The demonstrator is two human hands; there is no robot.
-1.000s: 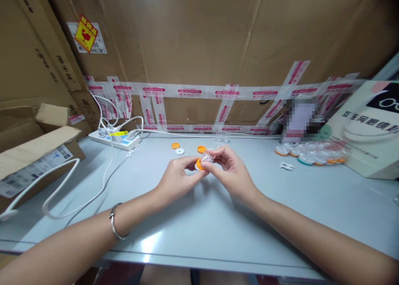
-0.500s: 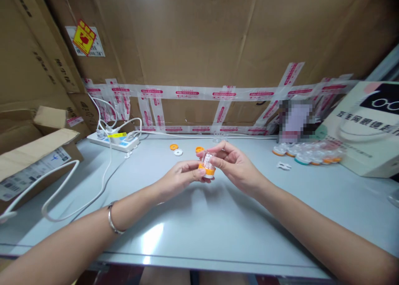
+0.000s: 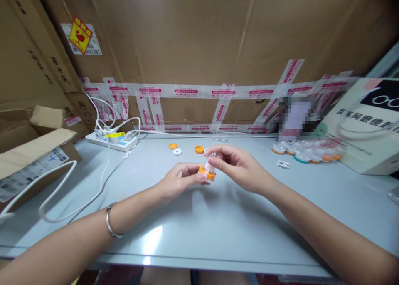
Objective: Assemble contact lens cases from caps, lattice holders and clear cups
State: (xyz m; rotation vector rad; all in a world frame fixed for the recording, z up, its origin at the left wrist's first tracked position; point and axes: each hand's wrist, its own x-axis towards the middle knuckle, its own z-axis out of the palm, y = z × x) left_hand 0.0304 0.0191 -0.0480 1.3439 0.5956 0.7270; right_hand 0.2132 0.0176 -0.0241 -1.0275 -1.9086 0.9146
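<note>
1. Head view, the setting: a pale grey table (image 3: 199,226) runs up to a wall of taped cardboard (image 3: 199,35). A power strip (image 3: 114,140) and its white cable (image 3: 62,181) lie far left, beside an open cardboard box (image 3: 28,160).
2. Head view, the hands: the left hand (image 3: 176,181) and the right hand (image 3: 240,166) meet above the middle of the table, and both are closed on one small clear case (image 3: 209,167). The left hand's thumb and fingertips are pinched together on the case's orange end (image 3: 211,176). The right hand's thumb and forefinger are clamped on its clear upper part.
3. Head view, the key relation: the case stands nearly upright between the two grips, with its long axis tilted a little. Its orange end is low and near, and its clear end is high and far. The left hand comes in from the left and below, the right hand from the right and above. Neither hand is nearer, since both touch the case, which is off the table.
4. Head view, the surroundings: a loose orange cap (image 3: 199,149), a white ring (image 3: 177,151) and an orange ring (image 3: 173,146) lie just beyond the hands. A pile of similar cases (image 3: 308,154) sits far right, against a white carton (image 3: 361,127).
</note>
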